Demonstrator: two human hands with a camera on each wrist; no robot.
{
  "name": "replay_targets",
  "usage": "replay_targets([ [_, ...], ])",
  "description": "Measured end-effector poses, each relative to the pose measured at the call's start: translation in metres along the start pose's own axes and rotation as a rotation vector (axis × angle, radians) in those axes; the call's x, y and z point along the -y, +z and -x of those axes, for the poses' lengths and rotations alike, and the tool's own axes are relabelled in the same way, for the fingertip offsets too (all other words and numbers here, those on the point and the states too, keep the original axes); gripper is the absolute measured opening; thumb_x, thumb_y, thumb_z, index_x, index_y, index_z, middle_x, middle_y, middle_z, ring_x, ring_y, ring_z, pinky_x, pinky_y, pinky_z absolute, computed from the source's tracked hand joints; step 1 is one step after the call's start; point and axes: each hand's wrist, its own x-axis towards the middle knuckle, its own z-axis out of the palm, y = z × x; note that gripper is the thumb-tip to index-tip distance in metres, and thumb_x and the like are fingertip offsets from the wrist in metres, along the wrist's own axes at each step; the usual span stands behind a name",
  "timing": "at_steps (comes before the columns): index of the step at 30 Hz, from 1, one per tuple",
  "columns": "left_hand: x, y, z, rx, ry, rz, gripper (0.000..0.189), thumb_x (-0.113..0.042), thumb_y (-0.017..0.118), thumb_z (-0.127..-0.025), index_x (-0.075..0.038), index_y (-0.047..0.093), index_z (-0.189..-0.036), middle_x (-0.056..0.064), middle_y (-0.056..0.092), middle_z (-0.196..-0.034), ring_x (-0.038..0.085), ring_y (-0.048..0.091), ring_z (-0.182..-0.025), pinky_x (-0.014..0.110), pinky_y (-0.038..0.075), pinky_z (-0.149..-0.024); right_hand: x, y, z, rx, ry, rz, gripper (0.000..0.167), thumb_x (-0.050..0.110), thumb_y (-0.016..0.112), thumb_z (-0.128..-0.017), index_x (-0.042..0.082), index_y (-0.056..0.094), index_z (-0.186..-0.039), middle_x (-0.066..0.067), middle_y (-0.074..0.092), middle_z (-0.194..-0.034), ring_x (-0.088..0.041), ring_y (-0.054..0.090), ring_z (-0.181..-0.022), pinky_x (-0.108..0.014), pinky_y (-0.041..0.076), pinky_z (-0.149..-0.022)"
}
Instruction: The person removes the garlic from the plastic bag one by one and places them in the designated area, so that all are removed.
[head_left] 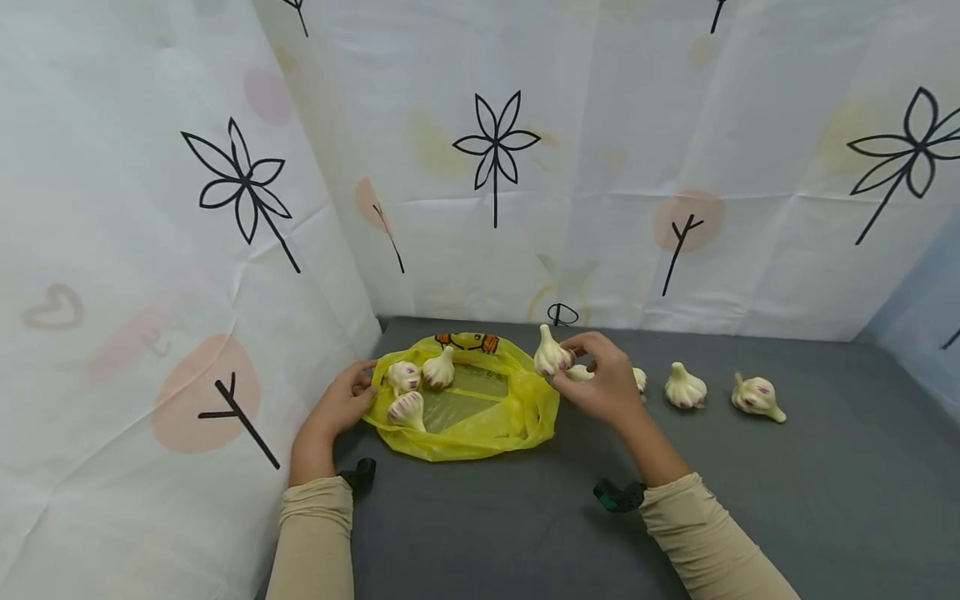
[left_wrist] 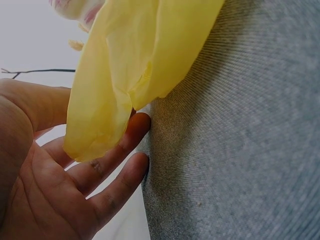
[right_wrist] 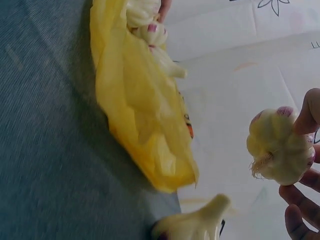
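garlic [head_left: 551, 357]: cream, purple-streaked, neck up, in right hand [head_left: 609, 382] | right hand: knuckles up, pinching it | left hand [head_left: 341, 407]: pinching rim of bag [head_left: 465, 444], other fingers extended | bag: between hands, three bulbs [head_left: 406, 411] inside

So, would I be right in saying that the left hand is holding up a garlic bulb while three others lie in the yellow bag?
Not quite: the right hand holds up that garlic bulb, as the head view shows. The three others do lie in the yellow bag.
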Motion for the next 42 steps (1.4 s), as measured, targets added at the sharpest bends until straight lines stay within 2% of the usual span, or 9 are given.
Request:
replay_targets([
  [6, -0.005, 0.000, 0.003, 0.006, -0.006, 0.008, 0.054, -0.009, 0.051, -0.110, 0.000, 0.038, -0.162, 0.036, 0.057, -0.142, 0.050, 0.061, -0.128, 0.058, 0.054, -0.102, -0.014, -0.014, 0.011, -0.012, -0.048, 0.037, 0.029, 0.010, 0.083, -0.078, 0.006, 0.077, -0.106, -0.009, 0.075, -0.103, -0.023, 0.069, -0.089, -0.034, 0.052, -0.065],
  [13, -0.005, -0.001, 0.001, 0.001, -0.007, 0.009, 0.054, -0.011, 0.051, -0.110, -0.002, 0.038, -0.162, 0.035, 0.057, -0.143, 0.049, 0.061, -0.128, 0.055, 0.054, -0.102, -0.024, -0.033, 0.023, 0.008, -0.073, 0.044, 0.029, 0.003, 0.082, -0.078, 0.005, 0.075, -0.107, -0.006, 0.071, -0.099, -0.021, 0.064, -0.085, -0.041, 0.054, -0.064],
  [18, -0.005, -0.003, 0.000, 0.000, -0.018, 0.004, 0.055, -0.011, 0.051, -0.110, -0.002, 0.038, -0.163, 0.035, 0.056, -0.143, 0.049, 0.061, -0.129, 0.057, 0.053, -0.103, -0.032, -0.045, 0.029, 0.026, -0.082, 0.052, 0.032, 0.001, 0.083, -0.079, 0.003, 0.075, -0.110, -0.008, 0.072, -0.104, -0.022, 0.067, -0.090, -0.041, 0.057, -0.066],
  [26, -0.008, -0.001, 0.002, 0.009, -0.010, 0.020, 0.055, -0.009, 0.052, -0.110, 0.000, 0.038, -0.162, 0.035, 0.058, -0.141, 0.050, 0.062, -0.127, 0.056, 0.055, -0.101, -0.045, -0.071, 0.041, 0.029, -0.115, 0.073, 0.037, -0.005, 0.083, -0.075, 0.001, 0.075, -0.111, -0.012, 0.073, -0.106, -0.021, 0.066, -0.092, -0.018, 0.052, -0.074],
  [33, -0.007, 0.002, 0.000, 0.013, -0.011, 0.015, 0.055, -0.011, 0.053, -0.110, 0.000, 0.038, -0.162, 0.036, 0.058, -0.141, 0.048, 0.063, -0.124, 0.049, 0.056, -0.094, -0.059, -0.095, 0.060, 0.050, -0.089, 0.063, 0.049, -0.012, 0.087, -0.070, 0.000, 0.075, -0.116, -0.011, 0.072, -0.108, -0.004, 0.064, -0.099, -0.007, 0.049, -0.081],
  [37, -0.006, 0.001, -0.001, 0.010, -0.010, 0.011, 0.055, -0.011, 0.052, -0.110, -0.001, 0.038, -0.162, 0.036, 0.057, -0.142, 0.049, 0.063, -0.125, 0.050, 0.056, -0.094, -0.067, -0.108, 0.067, 0.071, -0.088, 0.046, 0.055, -0.017, 0.087, -0.066, 0.000, 0.075, -0.117, -0.014, 0.071, -0.110, 0.004, 0.061, -0.103, -0.006, 0.050, -0.085],
  [42, -0.004, 0.000, -0.001, 0.004, -0.020, 0.004, 0.056, -0.010, 0.052, -0.109, -0.001, 0.038, -0.162, 0.035, 0.058, -0.141, 0.049, 0.062, -0.126, 0.052, 0.056, -0.096, -0.077, -0.122, 0.076, 0.088, -0.092, 0.076, 0.059, -0.021, 0.087, -0.061, -0.004, 0.073, -0.116, -0.017, 0.070, -0.109, 0.014, 0.056, -0.106, -0.004, 0.050, -0.084],
])
